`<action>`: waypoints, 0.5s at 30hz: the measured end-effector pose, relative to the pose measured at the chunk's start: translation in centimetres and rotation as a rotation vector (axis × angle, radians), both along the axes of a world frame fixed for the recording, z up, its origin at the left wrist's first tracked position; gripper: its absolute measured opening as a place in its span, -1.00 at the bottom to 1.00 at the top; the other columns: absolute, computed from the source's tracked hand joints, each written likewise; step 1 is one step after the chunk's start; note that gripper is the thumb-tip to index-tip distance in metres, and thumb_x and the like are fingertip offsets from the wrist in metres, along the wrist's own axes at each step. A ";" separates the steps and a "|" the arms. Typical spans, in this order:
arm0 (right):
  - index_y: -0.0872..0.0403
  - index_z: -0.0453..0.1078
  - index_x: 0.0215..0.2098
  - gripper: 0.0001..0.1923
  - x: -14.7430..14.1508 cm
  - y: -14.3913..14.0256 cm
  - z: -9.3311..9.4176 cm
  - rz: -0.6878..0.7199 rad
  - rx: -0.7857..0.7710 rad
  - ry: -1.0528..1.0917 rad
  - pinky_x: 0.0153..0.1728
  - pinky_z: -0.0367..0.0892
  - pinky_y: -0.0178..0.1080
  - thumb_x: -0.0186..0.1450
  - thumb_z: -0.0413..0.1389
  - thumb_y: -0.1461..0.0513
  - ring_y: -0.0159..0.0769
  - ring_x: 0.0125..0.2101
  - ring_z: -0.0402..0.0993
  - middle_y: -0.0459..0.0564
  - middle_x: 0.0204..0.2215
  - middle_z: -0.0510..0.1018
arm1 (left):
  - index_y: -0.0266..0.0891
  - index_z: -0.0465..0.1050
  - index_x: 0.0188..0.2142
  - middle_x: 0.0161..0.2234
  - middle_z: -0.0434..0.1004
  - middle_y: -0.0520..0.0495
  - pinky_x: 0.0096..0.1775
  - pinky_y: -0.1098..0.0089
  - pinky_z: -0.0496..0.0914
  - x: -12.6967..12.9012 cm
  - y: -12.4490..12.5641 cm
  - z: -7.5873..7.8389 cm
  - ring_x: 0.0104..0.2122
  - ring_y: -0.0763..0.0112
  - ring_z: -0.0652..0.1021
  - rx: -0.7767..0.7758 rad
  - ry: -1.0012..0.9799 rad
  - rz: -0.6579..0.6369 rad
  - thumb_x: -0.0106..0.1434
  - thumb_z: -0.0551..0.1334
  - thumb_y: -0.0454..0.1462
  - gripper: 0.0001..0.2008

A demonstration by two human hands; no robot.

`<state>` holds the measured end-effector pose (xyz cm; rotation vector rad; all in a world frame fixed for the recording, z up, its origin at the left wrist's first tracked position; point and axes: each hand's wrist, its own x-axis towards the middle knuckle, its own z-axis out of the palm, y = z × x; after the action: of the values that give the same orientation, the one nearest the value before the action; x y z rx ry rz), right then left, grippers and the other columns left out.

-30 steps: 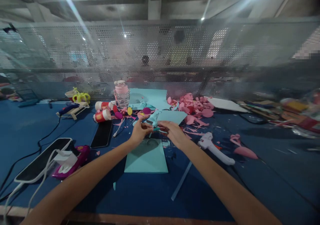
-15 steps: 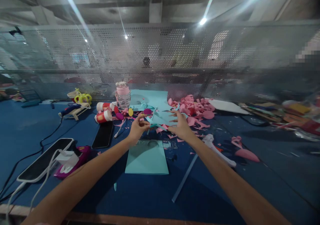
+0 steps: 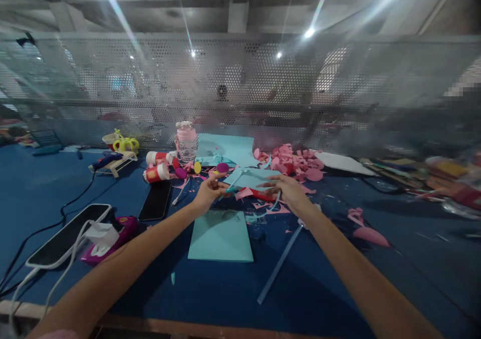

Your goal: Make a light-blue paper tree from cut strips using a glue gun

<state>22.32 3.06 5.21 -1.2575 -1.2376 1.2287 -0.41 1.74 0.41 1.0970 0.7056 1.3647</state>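
Note:
My left hand [image 3: 207,194] is closed, thumb and fingers pinching the end of a thin light-blue cut-out strip [image 3: 236,179]. Across from it, my right hand [image 3: 292,193] has its fingers bent round the edge of light-blue scrap, and a narrow curved light-blue offcut [image 3: 277,202] hangs below it. Between and behind the hands is a light-blue sheet piece [image 3: 256,177], partly covered by the right fingers. Below them a light-blue square sheet [image 3: 221,238] lies flat on the blue table. A red piece [image 3: 259,194] and pink scraps lie beneath the hands.
A pile of pink cut-outs [image 3: 289,159] lies at the back, beside a pink-topped bottle [image 3: 186,143]. Red-and-white rolls [image 3: 156,172], a black phone [image 3: 155,201] and a cabled white-edged device [image 3: 69,236] are to the left. A translucent stick [image 3: 280,266] lies front right.
My right hand has moved right and turned with its fingers bending inward. The light-blue pieces between the hands have spread and dropped lower; a red piece now shows beneath.

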 end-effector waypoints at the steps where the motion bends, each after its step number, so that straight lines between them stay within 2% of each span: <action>1: 0.05 0.23 -0.48 -0.77 0.0 0.0 0.4 0.010 -0.042 0.001 -0.66 0.32 -0.25 -0.15 -0.04 0.38 -0.37 -0.75 0.35 -0.07 -0.64 0.51 | -0.32 0.33 -0.10 -0.53 0.51 0.05 -0.42 0.46 0.37 0.0 -0.1 0.1 -0.54 0.50 0.51 -0.016 -0.007 -0.022 -0.23 0.40 -0.33 -0.38; 4: 0.05 0.21 -0.54 -0.88 0.1 -0.3 1.3 0.126 -0.076 -0.120 -0.86 0.06 -0.36 -0.11 -0.02 0.31 -0.47 -0.91 0.09 -0.08 -0.72 0.49 | -0.33 0.34 -0.11 -0.52 0.52 0.04 -0.43 0.49 0.37 0.1 -0.3 0.2 -0.55 0.52 0.50 -0.054 -0.029 -0.017 -0.23 0.41 -0.32 -0.38; 6: 0.07 0.25 -0.58 -0.93 -0.1 -0.8 1.5 0.255 -0.085 -0.204 -0.87 -0.02 -0.39 -0.05 -0.01 0.23 -0.46 -0.90 0.13 -0.01 -0.71 0.51 | -0.33 0.33 -0.11 -0.54 0.50 0.06 -0.48 0.53 0.34 0.3 -0.3 0.1 -0.57 0.54 0.49 -0.077 -0.043 0.000 -0.23 0.42 -0.32 -0.38; 8: 0.09 0.29 -0.61 -0.82 -0.8 -1.5 1.5 0.340 -0.102 -0.245 -0.85 0.03 -0.37 0.02 -0.02 0.15 -0.40 -0.84 0.24 0.05 -0.69 0.52 | -0.32 0.34 -0.13 -0.56 0.49 0.08 -0.48 0.53 0.34 0.5 -0.3 -0.1 -0.58 0.54 0.49 -0.108 -0.070 0.000 -0.25 0.43 -0.31 -0.39; 10: 0.08 0.30 -0.63 -0.76 -1.9 -2.2 1.2 0.352 -0.097 -0.289 -0.81 0.08 -0.33 0.07 -0.03 0.12 -0.35 -0.83 0.27 0.04 -0.71 0.51 | -0.32 0.36 -0.19 -0.56 0.49 0.08 -0.42 0.49 0.38 0.7 -0.3 -0.4 -0.55 0.52 0.50 -0.142 -0.098 -0.015 -0.26 0.43 -0.31 -0.43; 15: 0.07 0.27 -0.61 -0.73 -4.8 -3.0 0.6 0.341 0.160 -0.637 -0.62 0.17 -0.30 0.20 -0.09 0.17 -0.35 -0.78 0.27 -0.08 -0.79 0.41 | -0.35 0.35 -0.26 -0.54 0.50 0.04 -0.33 0.39 0.42 0.9 -0.3 -1.0 -0.52 0.46 0.53 -0.172 -0.096 -0.025 -0.26 0.44 -0.31 -0.48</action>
<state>17.56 0.02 5.84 -1.4060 -2.0369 0.9526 0.45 1.43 -0.60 0.8957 0.7222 1.3013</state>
